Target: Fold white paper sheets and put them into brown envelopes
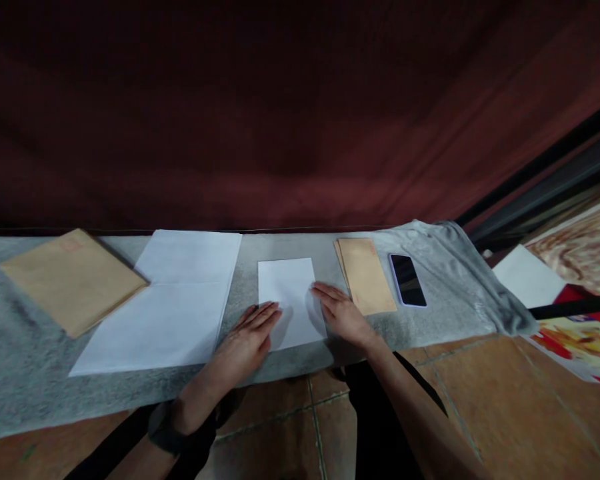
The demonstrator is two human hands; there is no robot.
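A white sheet of paper (290, 293), smaller than the sheets to its left, lies flat on the grey cloth between my hands. My left hand (250, 337) rests at its left edge, fingers stretched out and pointing right. On its right edge lies my right hand (343, 312), fingers extended and flat, gripping nothing. Close by my right hand are brown envelopes (367, 277), stacked slightly askew. Larger white sheets (175, 313) lie to the left of my left hand, with a faint crease across them.
Larger brown envelopes (73, 280) overlap the white sheets at far left. A phone (407, 280) with a pale purple case lies right of the small envelopes. The grey cloth (455, 287) bunches at the right end. Behind hangs a dark red curtain (280, 133); tiled floor (470, 387) shows below.
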